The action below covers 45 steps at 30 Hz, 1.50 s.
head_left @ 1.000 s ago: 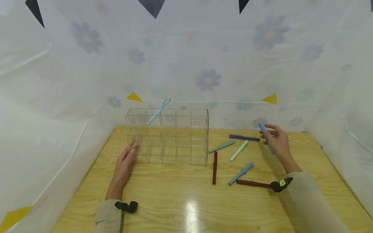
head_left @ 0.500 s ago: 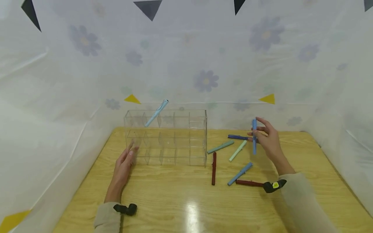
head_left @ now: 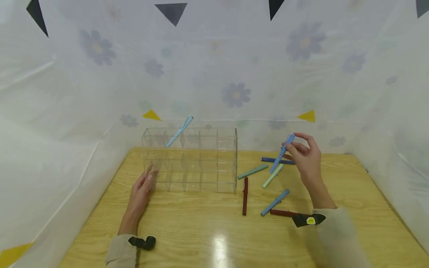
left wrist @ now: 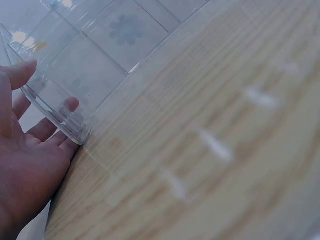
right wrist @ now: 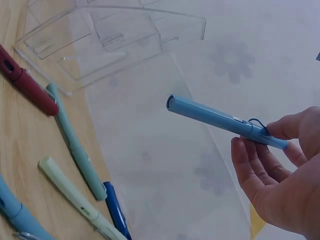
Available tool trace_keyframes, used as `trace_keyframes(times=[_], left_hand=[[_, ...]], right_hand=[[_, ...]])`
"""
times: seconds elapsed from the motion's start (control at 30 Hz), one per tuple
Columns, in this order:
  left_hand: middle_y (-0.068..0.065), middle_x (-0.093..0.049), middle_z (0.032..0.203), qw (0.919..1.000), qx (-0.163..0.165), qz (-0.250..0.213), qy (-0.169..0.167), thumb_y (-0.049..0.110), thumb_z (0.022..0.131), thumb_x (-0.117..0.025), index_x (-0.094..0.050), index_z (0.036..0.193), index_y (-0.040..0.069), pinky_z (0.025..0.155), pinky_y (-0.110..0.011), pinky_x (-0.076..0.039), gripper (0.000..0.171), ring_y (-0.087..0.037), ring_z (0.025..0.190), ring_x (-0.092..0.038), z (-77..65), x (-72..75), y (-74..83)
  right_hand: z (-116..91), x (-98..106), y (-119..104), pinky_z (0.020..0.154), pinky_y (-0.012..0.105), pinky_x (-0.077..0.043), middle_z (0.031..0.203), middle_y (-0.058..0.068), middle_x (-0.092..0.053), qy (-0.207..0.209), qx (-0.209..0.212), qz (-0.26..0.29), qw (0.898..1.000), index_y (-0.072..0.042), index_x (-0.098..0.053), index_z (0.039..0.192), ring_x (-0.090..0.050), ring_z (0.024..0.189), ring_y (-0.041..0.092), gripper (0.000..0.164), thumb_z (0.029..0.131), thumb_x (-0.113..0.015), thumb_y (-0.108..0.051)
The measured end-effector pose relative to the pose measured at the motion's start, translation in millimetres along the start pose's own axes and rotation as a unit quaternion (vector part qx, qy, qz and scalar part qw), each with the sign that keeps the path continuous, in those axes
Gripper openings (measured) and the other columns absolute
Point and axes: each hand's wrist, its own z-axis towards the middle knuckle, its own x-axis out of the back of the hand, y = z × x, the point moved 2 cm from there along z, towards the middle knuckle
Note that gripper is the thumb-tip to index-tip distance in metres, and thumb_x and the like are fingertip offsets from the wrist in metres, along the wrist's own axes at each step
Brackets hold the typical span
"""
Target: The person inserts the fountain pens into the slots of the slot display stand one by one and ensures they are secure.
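"Where's the held pen [head_left: 280,155]?"
"Tilted above other pens [head_left: 253,171], pinched in the right hand [head_left: 307,162]; a light grip should do."
"Left hand [head_left: 139,191]?"
"Loosely spread, touching the rack [head_left: 182,160]; best kept steady."

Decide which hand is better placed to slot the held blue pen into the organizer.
Probably the right hand: it pinches the blue pen, while the left hand touches the clear organizer.

Looks like a sheeted-off recording setup; home, lab or office, can't tell. Wood-grain tabletop [head_left: 184,227], white flower-print sheeting [head_left: 201,59] at back and both sides, yellow triangles [head_left: 152,115] and dark triangles [head_left: 171,13] showing on it, black wrist cameras [head_left: 143,243] worn at both beige cuffs [head_left: 118,247].
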Motion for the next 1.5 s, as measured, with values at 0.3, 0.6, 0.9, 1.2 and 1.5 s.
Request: trace_keyframes(times=[0.3, 0.6, 0.9, 1.2, 1.5], left_hand=[[-0.021, -0.042, 0.158, 0.9999, 0.010, 0.006, -0.008, 0.034, 0.113, -0.039, -0.034, 0.162, 0.021, 0.096, -0.025, -0.032, 0.051, -0.019, 0.145, -0.032, -1.8, 2.1, 3.8], [-0.018, -0.044, 0.157, 1.0000, 0.007, -0.006, -0.002, 0.035, 0.112, -0.042, -0.045, 0.155, 0.010, 0.097, -0.021, -0.031, 0.050, -0.019, 0.146, -0.030, 3.7, -2.8, 13.2], [-0.014, -0.047, 0.156, 0.9999, 0.011, 0.004, 0.000, 0.032, 0.113, -0.042, -0.051, 0.146, 0.001, 0.084, -0.025, -0.034, 0.047, -0.017, 0.136, -0.041, 2.7, -12.2, 7.9], [-0.011, -0.055, 0.151, 0.9998, 0.001, 0.019, 0.009, 0.031, 0.113, -0.042, -0.040, 0.160, 0.017, 0.072, -0.029, -0.032, 0.049, -0.017, 0.099, -0.043, -0.3, -1.4, 11.6], [-0.020, -0.044, 0.157, 0.9998, 0.012, 0.011, -0.007, 0.036, 0.113, -0.040, -0.035, 0.162, 0.023, 0.094, -0.024, -0.029, 0.051, -0.016, 0.130, -0.037, -0.9, -0.3, 15.7]], right_hand=[[8.5, -37.1, -19.5, 0.079, 0.038, -0.059, 0.104, 0.022, -0.073, 0.012, 0.037, 0.032, 0.999, 0.000, -0.054, 0.137, -0.074, 0.093, 0.027, 0.043, 0.096, -0.066, 0.006], [28.9, -78.0, -39.4, 0.081, 0.040, -0.059, 0.105, 0.023, -0.071, 0.006, 0.060, 0.062, 0.996, -0.002, -0.057, 0.134, -0.074, 0.093, 0.028, 0.041, 0.095, -0.069, 0.004], [42.4, -104.9, -42.5, 0.082, 0.039, -0.059, 0.105, 0.021, -0.069, 0.008, 0.065, 0.069, 0.995, 0.004, -0.053, 0.132, -0.074, 0.087, 0.025, 0.040, 0.095, -0.068, 0.005], [58.8, -135.1, -39.1, 0.083, 0.043, -0.058, 0.100, 0.019, -0.069, 0.018, 0.060, 0.088, 0.994, 0.008, -0.050, 0.131, -0.074, 0.084, 0.025, 0.040, 0.096, -0.067, 0.005], [71.3, -165.6, -32.7, 0.082, 0.039, -0.059, 0.098, 0.016, -0.072, 0.024, 0.037, 0.066, 0.997, 0.002, -0.059, 0.122, -0.074, 0.085, 0.025, 0.029, 0.095, -0.070, 0.002]])
